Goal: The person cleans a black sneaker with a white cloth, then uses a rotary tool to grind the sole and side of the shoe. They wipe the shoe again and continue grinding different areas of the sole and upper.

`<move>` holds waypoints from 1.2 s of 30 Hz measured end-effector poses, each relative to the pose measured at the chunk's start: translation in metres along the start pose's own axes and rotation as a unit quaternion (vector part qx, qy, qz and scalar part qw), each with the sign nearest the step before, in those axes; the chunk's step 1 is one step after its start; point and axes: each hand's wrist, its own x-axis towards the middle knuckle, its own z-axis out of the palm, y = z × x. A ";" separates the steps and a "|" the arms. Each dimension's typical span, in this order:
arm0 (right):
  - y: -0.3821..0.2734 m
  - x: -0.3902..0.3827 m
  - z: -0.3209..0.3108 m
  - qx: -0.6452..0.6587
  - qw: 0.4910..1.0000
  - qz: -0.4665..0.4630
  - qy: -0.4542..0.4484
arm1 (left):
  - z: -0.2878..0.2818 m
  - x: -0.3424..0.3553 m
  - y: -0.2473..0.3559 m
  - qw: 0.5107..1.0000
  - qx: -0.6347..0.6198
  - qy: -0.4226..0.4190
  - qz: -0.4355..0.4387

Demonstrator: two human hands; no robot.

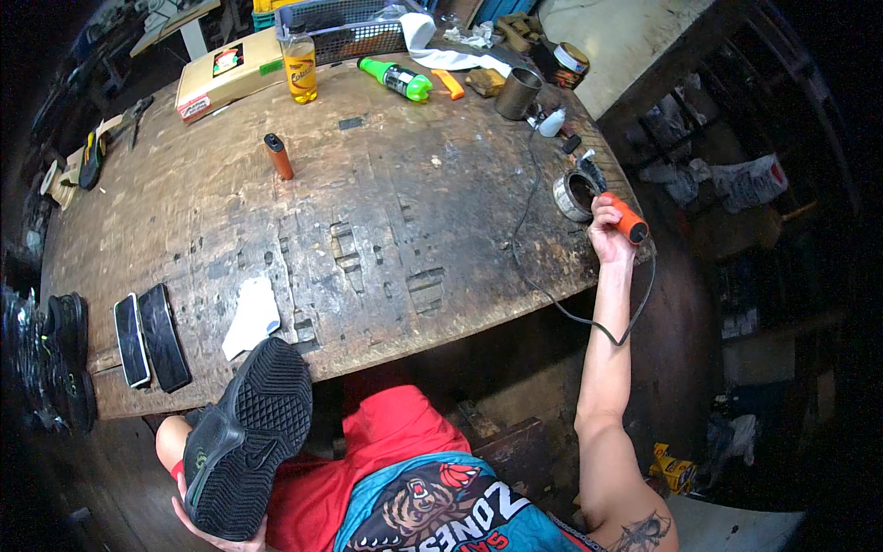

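Note:
My left hand [198,524] grips a black shoe [253,432] from below at the lower left, its ridged sole turned up toward me. Part of the hand is hidden behind the shoe. Stretched out to the table's right edge, my right hand [609,235] is closed around an orange tool with a black end [629,221]. Right beside that hand stands an open round tin [574,195] with a stained rim. A dark cord [543,285] loops over the table edge and past my right forearm; the tool's far end is hard to make out.
Two phones [164,336] and a white scrap [253,317] lie near the front edge of the worn wooden table [414,193]. An orange cylinder [279,158] stands mid-table. Behind are a yellow bottle [301,69], a green bottle [395,80], a box [230,78] and a metal cup [519,94].

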 end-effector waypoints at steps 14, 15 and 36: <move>0.001 0.004 0.012 0.020 0.999 -0.009 0.047 | -0.001 -0.005 0.003 0.999 0.032 0.010 -0.017; 0.002 0.003 0.012 0.026 0.998 -0.013 0.050 | -0.002 -0.005 0.002 0.998 0.053 0.008 -0.013; 0.316 -0.117 0.011 -0.681 0.651 0.309 -0.128 | 0.004 -0.003 0.000 0.999 -0.029 -0.037 0.012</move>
